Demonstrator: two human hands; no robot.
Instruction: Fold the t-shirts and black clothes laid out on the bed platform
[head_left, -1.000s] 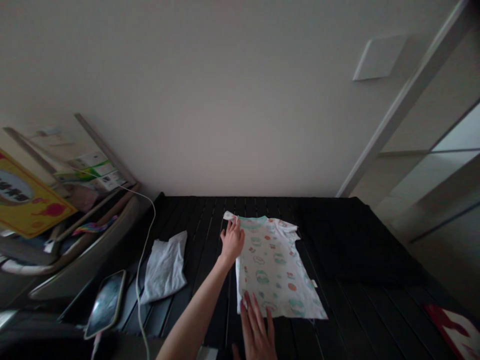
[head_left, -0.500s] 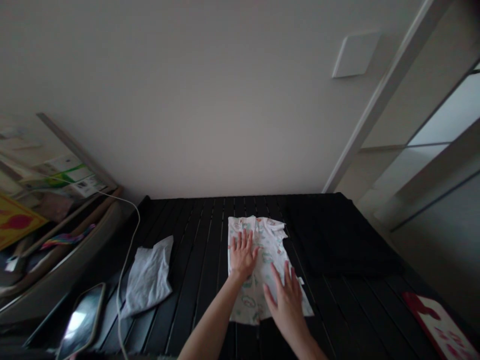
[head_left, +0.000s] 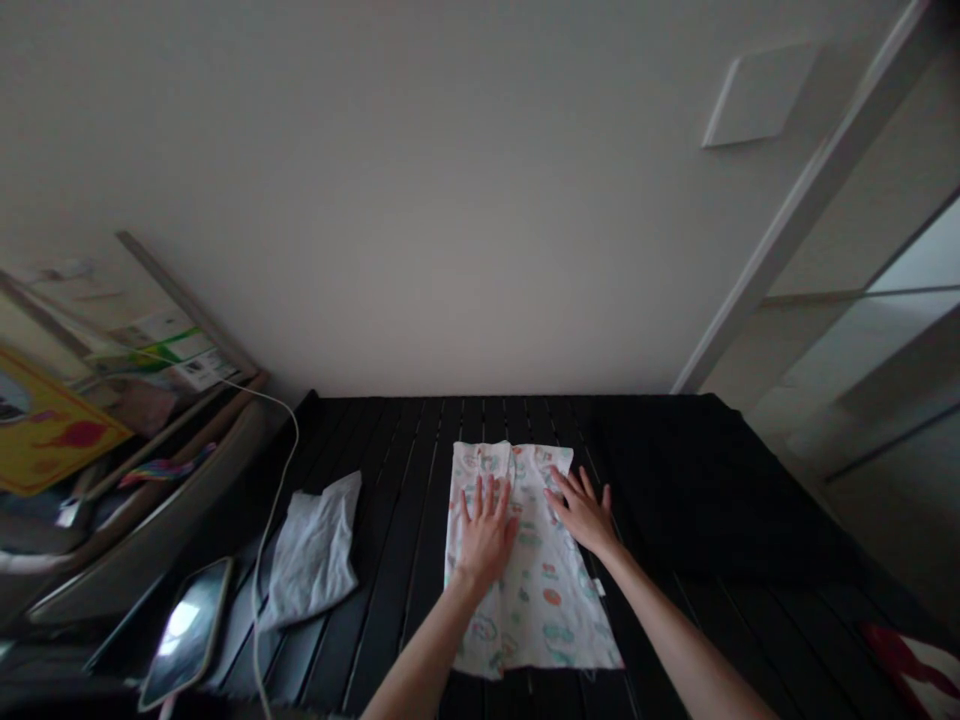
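A small white shirt (head_left: 551,600) with a green and orange print lies flat on the black slatted table (head_left: 390,560). A small tag sticks out at its right edge. My left hand (head_left: 486,535) rests on the shirt's left half, fingers spread and pointing away from me. On the upper right part of the shirt lies my right hand (head_left: 585,512), fingers apart, near the side edge. Neither hand grips anything. No sleeve sticks out at the shirt's upper right.
A folded grey garment (head_left: 315,555) lies to the left, with a white cable (head_left: 271,510) and a phone (head_left: 187,630) beside it. Black folded cloth (head_left: 705,490) is on the right. A red and white item (head_left: 919,670) sits at the lower right corner. Behind rises a wall (head_left: 480,200).
My right hand has moved up from the shirt's lower right to its upper right. The sleeve that stuck out there is now folded in. My left hand stays on the left half.
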